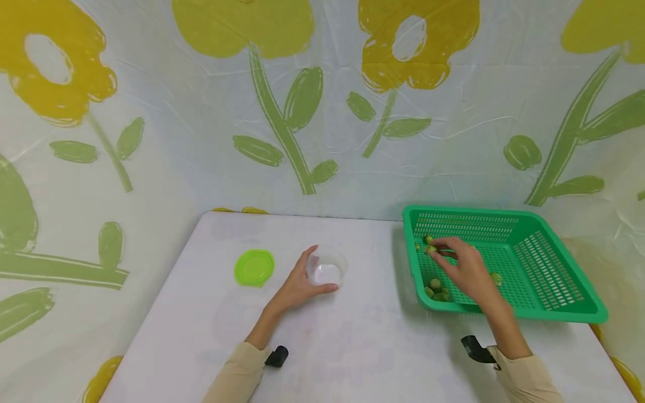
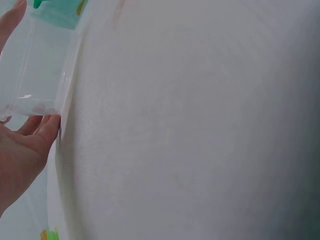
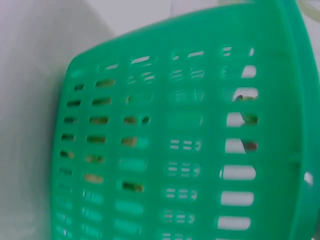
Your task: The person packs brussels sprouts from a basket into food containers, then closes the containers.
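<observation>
My left hand [image 1: 297,288] grips a clear round plastic tub [image 1: 326,270], thumb on the near side and fingers on the far side. In the left wrist view the tub [image 2: 42,75] stands low against the white tabletop, with fingertips at its base. Over at the right, my right hand [image 1: 468,271] reaches into a green plastic basket [image 1: 529,268]. Its thumb and fingers pinch a small round yellow-green sprout [image 1: 431,249]. Several similar sprouts [image 1: 436,290] lie in the basket's near left corner. The right wrist view has only the basket's slotted wall [image 3: 185,120]; the hand is hidden behind it.
A bright green round lid [image 1: 254,267] lies flat on the white table [image 1: 327,347], left of the tub. One more sprout [image 1: 496,278] sits on the basket floor beyond the right wrist. Behind the table hangs a flower-printed cloth [image 1: 332,190].
</observation>
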Demonstrator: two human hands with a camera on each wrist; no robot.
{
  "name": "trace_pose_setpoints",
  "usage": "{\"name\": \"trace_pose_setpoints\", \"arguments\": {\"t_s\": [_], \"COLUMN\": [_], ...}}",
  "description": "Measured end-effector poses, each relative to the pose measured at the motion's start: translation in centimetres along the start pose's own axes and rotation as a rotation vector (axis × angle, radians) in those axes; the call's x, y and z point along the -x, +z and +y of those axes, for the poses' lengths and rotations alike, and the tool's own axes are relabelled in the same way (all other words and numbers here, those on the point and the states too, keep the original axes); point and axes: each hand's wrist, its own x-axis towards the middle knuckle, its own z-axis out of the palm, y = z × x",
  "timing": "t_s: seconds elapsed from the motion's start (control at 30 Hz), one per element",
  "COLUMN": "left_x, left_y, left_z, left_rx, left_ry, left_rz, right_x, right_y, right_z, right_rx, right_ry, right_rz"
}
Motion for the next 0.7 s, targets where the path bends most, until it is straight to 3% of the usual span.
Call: {"name": "trace_pose_setpoints", "arguments": {"t_s": [0.3, 0.7], "left_x": [0.3, 0.6], "left_y": [0.2, 0.8], "left_z": [-0.2, -0.6], "left_rx": [-0.003, 0.018], "left_ry": [0.001, 0.000], "left_rz": [0.005, 0.014], "right_x": [-0.6, -1.0], "right_y": [0.9, 3.0], "right_z": [-1.1, -3.2], "right_rx": [-0.100, -0.180], "right_ry": [-0.009, 0.034], "right_rz": [0.084, 0.060]}}
